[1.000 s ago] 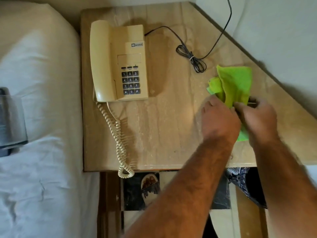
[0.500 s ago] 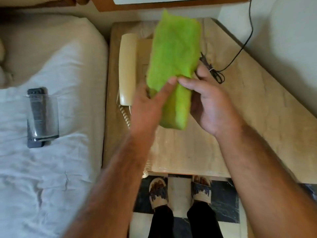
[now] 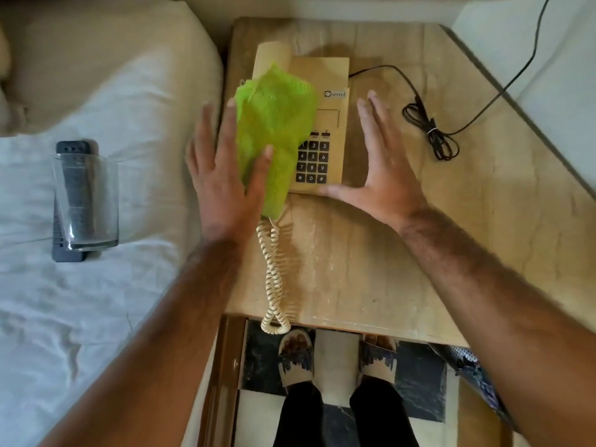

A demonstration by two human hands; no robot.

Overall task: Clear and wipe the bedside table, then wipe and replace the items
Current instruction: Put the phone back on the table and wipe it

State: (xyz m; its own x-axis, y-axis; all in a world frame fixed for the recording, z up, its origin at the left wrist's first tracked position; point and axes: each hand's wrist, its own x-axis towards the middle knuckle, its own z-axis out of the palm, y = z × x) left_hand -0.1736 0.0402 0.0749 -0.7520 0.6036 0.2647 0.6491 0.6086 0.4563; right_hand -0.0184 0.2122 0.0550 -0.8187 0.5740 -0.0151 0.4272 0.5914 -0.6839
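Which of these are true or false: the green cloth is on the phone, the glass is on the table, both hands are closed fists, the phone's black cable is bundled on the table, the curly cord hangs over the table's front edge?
1. The green cloth lies over the telephone. True.
2. The drinking glass stands on the bedside table. False: it is on the bed, over a dark remote control.
3. Both hands are fists. False: left hand and right hand are spread open.
4. The black cable is bundled on the table. True.
5. The coiled handset cord hangs over the front edge. True.
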